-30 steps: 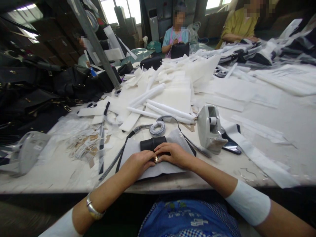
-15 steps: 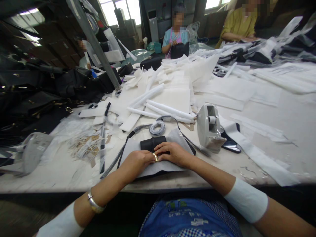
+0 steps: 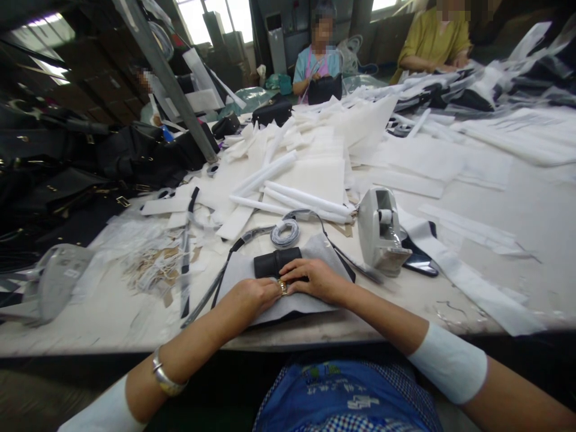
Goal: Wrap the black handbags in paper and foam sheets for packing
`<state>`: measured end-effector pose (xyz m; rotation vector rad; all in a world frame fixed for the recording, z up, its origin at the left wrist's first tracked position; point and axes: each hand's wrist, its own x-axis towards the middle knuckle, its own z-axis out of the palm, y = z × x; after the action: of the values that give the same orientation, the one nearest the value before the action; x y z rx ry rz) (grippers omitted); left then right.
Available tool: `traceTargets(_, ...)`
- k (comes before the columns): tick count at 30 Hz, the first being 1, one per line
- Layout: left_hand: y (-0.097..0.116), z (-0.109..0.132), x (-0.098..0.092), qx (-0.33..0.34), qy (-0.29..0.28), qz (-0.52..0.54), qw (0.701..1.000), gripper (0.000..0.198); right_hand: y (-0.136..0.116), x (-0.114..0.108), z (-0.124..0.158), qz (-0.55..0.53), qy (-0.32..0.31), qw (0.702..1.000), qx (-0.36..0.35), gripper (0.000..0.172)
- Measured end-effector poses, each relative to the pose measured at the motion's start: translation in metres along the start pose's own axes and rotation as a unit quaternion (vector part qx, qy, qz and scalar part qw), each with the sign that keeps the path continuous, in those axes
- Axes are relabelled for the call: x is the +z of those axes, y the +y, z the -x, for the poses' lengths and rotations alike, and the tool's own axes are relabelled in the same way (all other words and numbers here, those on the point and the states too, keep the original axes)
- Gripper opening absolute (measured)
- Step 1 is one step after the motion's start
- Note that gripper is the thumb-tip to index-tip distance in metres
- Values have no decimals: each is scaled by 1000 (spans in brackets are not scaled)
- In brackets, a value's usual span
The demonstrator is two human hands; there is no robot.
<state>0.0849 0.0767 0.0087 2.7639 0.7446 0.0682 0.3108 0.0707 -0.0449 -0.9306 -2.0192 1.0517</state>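
Observation:
A gold-coloured metal clasp (image 3: 283, 287) sits between my two hands, at the end of a black leather-like flap (image 3: 276, 262). My left hand (image 3: 258, 295) pinches it from the left, fingers pressed together. From the right, the curved fingers of my right hand (image 3: 312, 281) close on the clasp and the flap's lower edge. Beneath both hands a pale grey sheet (image 3: 240, 270) covers most of a black bag, whose dark edges show around it. A plastic-wrapped strap (image 3: 247, 239) loops behind the bag, and a coiled wrapped cord (image 3: 285, 233) lies just beyond the flap.
A tape dispenser (image 3: 380, 231) stands right of the bag; another (image 3: 56, 282) is far left. White paper sheets and rolls (image 3: 310, 201) heap the table's middle. Black bags (image 3: 58, 180) pile up left, beside a slanted metal post (image 3: 168, 84). Several people sit or stand across the table.
The view has shifted slightly. My hands keep the same hold on the clasp, with barely visible finger movement. Across the table, a co-worker in yellow has moved their hands a little.

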Motion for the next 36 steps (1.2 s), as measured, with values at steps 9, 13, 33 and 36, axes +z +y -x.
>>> traceTargets(9, 9, -3, 0, 18, -40, -94, 995, 17, 0, 1, 1, -2, 2, 1000, -5, 22)
traceTargets(13, 11, -5, 0, 28, -53, -121, 991, 19, 2, 2, 1, 1, -1, 1000, -1, 22)
traceTargets(33, 5, -9, -1, 32, -78, -145, 986, 14, 2, 1, 0, -1, 5, 1000, -13, 26)
traceTargets(36, 8, -10, -2, 31, -64, -153, 986, 14, 4, 3, 1, 0, 6, 1000, -12, 27)
